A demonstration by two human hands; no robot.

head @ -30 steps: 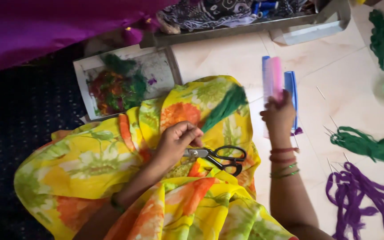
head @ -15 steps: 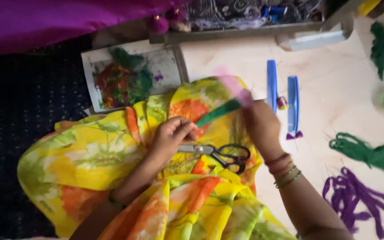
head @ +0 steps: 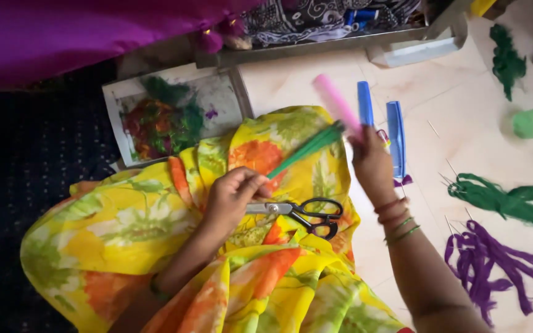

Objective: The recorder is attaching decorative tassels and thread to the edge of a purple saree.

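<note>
L hand (head: 232,197) pinched green yarn bundle (head: 306,151) over the lap; R hand (head: 371,163) fingers closed on pink comb (head: 337,114), combing it. Looked mid-way: loose yarn (head: 501,200) on floor right, scissors (head: 303,213) unused.

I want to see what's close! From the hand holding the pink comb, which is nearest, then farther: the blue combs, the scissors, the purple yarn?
Measured from the right hand:
1. Blue combs, on the floor right beside it, at its far side.
2. Scissors, on the yellow cloth, toward the left hand.
3. Purple yarn, on the floor out to the right.
</note>
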